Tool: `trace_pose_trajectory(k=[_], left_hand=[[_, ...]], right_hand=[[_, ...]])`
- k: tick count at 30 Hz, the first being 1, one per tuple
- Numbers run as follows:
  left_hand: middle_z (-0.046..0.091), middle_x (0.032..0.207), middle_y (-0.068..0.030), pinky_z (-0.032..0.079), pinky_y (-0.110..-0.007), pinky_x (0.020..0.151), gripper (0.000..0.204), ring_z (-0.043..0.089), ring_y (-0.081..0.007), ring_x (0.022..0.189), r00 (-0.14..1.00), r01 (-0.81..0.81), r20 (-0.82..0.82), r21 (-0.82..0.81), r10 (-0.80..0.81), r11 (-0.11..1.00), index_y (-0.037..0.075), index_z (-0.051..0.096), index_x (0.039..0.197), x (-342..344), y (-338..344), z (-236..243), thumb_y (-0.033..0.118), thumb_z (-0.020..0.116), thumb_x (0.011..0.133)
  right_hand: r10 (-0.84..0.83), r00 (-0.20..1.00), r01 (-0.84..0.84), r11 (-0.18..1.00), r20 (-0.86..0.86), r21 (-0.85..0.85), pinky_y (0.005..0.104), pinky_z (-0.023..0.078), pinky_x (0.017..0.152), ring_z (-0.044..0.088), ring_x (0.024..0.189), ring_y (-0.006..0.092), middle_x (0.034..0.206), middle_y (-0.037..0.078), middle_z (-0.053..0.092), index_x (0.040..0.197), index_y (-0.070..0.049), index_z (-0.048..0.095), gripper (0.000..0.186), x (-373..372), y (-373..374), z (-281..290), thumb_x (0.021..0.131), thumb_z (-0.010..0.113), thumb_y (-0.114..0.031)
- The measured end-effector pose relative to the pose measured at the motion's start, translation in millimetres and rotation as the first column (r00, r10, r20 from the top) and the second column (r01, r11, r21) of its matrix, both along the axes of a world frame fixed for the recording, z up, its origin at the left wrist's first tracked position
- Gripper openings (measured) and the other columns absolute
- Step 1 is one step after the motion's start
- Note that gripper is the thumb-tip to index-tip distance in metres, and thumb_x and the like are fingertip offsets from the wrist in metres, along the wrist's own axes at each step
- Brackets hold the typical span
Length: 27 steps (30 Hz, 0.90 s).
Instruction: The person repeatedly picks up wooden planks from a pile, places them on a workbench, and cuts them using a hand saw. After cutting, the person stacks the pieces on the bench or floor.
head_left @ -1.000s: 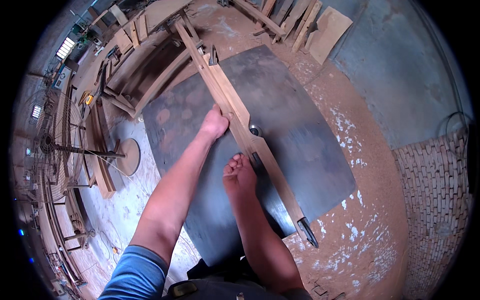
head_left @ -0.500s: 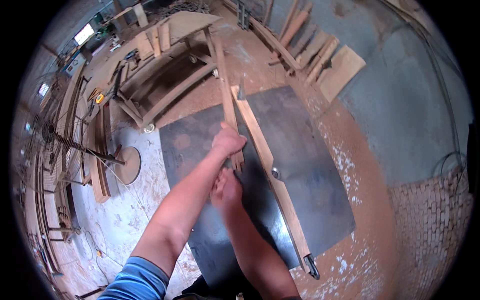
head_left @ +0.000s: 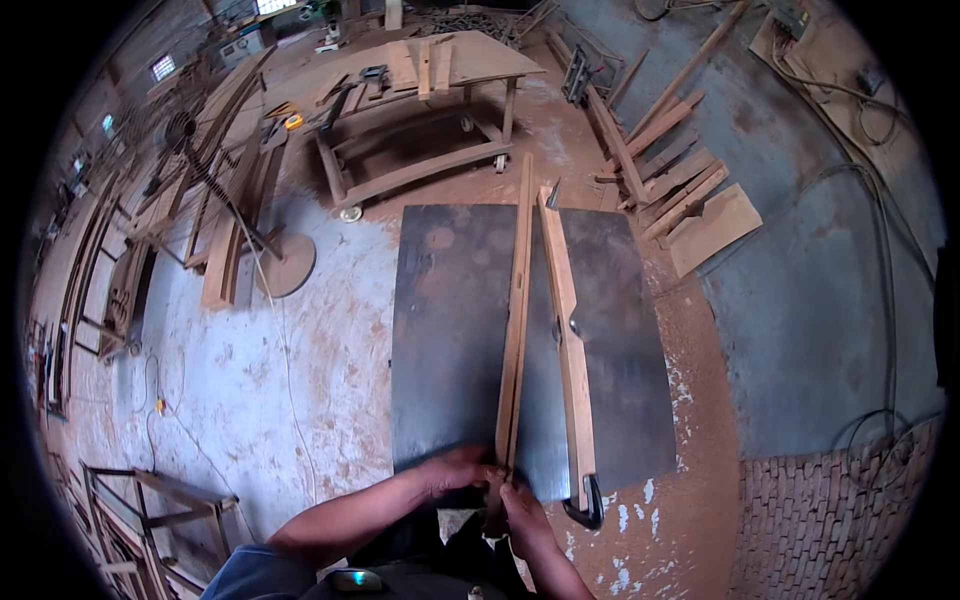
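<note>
A long, narrow wooden strip [head_left: 518, 320] with a groove along its length reaches from close to my body over the dark metal machine table [head_left: 450, 330]. My left hand [head_left: 462, 472] grips its near end from the left side. My right hand [head_left: 520, 510] holds the same end from the right, just beyond the table's front edge. To the right of the strip lies a wooden fence board [head_left: 576, 400] with a notch in its side. A small shiny round metal piece [head_left: 573, 327] sits in that notch. The board's near end carries a black clamp [head_left: 586, 505].
Beyond the machine stands a wheeled wooden workbench [head_left: 470, 60] with boards and tools. Stacked timber [head_left: 222, 265] and a round-based stand fan [head_left: 288, 265] are on the left. Offcuts [head_left: 715, 230] lean along the right wall. A cable [head_left: 288, 370] trails over the floor.
The strip has come back toward me, its near end now close to my body. My hands have drawn in with it, and the right now grips it too. The view has shifted.
</note>
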<state>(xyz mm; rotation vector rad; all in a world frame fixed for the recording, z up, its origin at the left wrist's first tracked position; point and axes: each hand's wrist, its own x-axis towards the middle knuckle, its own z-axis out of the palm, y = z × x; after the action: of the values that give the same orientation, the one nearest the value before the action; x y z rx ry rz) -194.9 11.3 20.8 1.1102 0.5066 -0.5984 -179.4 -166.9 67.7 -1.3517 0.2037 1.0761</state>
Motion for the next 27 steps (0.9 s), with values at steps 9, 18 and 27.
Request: trace_pose_trajectory(k=[9,18,27], left_hand=[[0.059,0.112,-0.0099,0.049,-0.031,0.079,0.057,0.056,-0.0182,0.1,0.938,-0.326,0.134,0.041,0.318,0.944,0.0,0.046,0.135,-62.9,-82.6,32.8,0.031,0.065,0.091],[0.06,0.112,-0.0057,0.05,-0.031,0.081,0.04,0.058,-0.014,0.098,0.695,-0.65,0.245,-0.19,0.676,0.736,0.003,0.052,0.123,-171.4,-77.2,39.7,0.02,0.066,0.09],[0.061,0.085,-0.0005,0.048,-0.024,0.064,0.028,0.056,-0.0084,0.074,0.254,-0.945,0.278,-0.133,0.927,0.298,0.007,0.053,0.104,-371.8,-43.2,8.4,0.021,0.07,0.087]], right_hand=[[0.371,0.866,-0.172,0.85,0.335,-0.498,0.0285,0.045,0.045,0.056,0.05,0.0128,0.064,0.005,0.057,0.093,0.001,0.057,0.026,-92.8,-162.5,-1.4,0.083,0.062,-0.023],[0.771,0.425,-0.366,0.625,0.474,-0.69,0.0406,0.048,0.067,0.058,0.073,0.0291,0.081,0.017,0.06,0.109,-0.001,0.055,0.051,-118.2,-292.0,-81.7,0.079,0.075,-0.037],[0.675,-0.185,-0.622,0.482,0.714,-0.617,0.0445,0.049,0.078,0.062,0.092,0.0361,0.1,0.024,0.063,0.122,-0.001,0.052,0.06,-124.5,-111.5,-59.7,0.078,0.074,-0.036]])
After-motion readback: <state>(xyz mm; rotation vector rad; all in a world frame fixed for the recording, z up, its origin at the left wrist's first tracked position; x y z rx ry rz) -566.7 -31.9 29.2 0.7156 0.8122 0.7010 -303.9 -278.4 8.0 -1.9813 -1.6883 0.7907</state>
